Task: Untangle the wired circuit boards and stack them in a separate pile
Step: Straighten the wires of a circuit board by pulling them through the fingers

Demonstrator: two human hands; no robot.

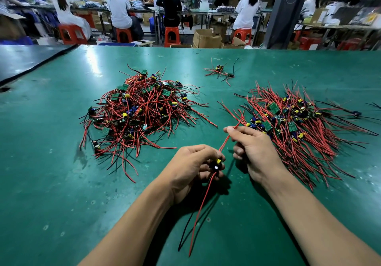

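Below the held circuit board [216, 164], its loose red and black wires [197, 214] trail toward the near edge of the green desk [61, 173]; the left hand [191, 169] curls round the board, and just right of it the right hand [254, 152] pinches its upper red leads [226, 141], which run straight between the two hands. Beyond the board to the left lies the tangled heap [140, 111]; beyond to the right, the sorted pile [299, 121]; farther back, a small cluster [221, 72]; farthest, seated people [119, 8].
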